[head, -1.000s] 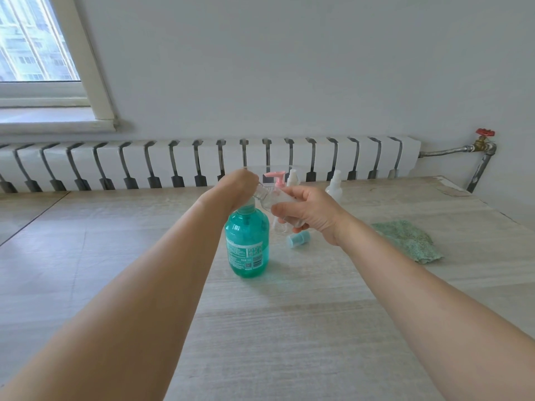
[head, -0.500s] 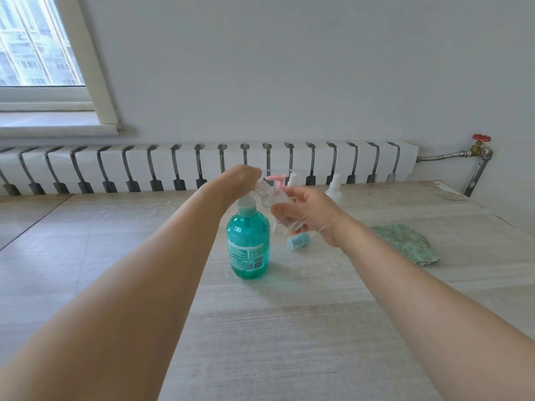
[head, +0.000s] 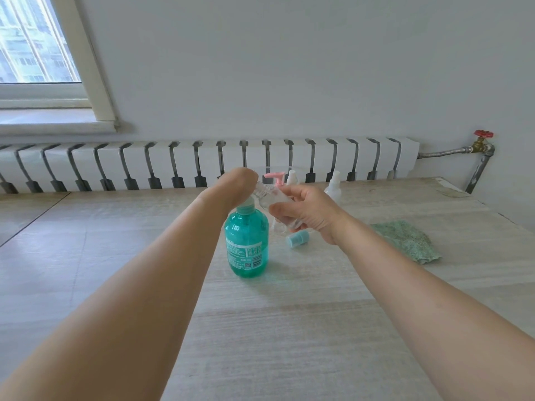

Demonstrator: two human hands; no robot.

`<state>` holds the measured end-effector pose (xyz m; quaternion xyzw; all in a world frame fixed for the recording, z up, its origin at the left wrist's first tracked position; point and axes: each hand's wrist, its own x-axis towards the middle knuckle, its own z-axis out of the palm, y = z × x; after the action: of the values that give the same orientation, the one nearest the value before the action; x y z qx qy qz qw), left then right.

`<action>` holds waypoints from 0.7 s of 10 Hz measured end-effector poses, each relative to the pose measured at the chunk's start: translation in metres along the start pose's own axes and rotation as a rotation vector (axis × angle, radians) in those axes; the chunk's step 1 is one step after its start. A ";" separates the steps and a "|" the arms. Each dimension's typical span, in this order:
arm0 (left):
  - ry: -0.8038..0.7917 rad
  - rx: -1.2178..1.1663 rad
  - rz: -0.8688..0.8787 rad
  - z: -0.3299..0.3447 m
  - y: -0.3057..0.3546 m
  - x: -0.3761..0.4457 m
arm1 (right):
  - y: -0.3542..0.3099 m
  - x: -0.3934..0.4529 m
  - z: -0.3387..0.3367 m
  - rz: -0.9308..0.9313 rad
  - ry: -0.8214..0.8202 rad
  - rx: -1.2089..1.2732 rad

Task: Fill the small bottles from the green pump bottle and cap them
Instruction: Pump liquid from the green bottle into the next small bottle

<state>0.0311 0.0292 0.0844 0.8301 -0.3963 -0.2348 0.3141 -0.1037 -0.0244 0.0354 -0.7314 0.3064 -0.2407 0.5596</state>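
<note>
Left hand (head: 240, 180) presses green pump bottle (head: 247, 241), fingers hidden; right hand (head: 304, 211) fingers clamp small bottle (head: 270, 195). Keep mouth under spout.

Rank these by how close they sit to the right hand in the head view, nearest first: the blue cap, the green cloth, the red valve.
1. Blue cap: lying on the table just below the right hand.
2. Green cloth: on the table, off to the hand's right.
3. Red valve: on the pipe at the far right wall.
</note>
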 end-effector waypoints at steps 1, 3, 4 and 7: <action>-0.007 0.017 0.008 0.003 -0.004 0.007 | 0.003 0.001 0.000 0.016 -0.004 0.008; -0.076 0.025 0.008 0.003 -0.005 0.005 | 0.002 0.000 -0.002 0.022 0.001 -0.018; -0.042 -0.016 0.039 0.004 -0.005 0.010 | 0.003 -0.003 -0.003 0.030 0.008 -0.015; -0.063 -0.067 0.040 -0.008 -0.001 0.007 | -0.002 -0.001 -0.001 0.019 0.021 0.003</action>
<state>0.0404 0.0268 0.0881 0.8033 -0.4143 -0.2675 0.3339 -0.1047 -0.0240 0.0375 -0.7252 0.3188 -0.2436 0.5596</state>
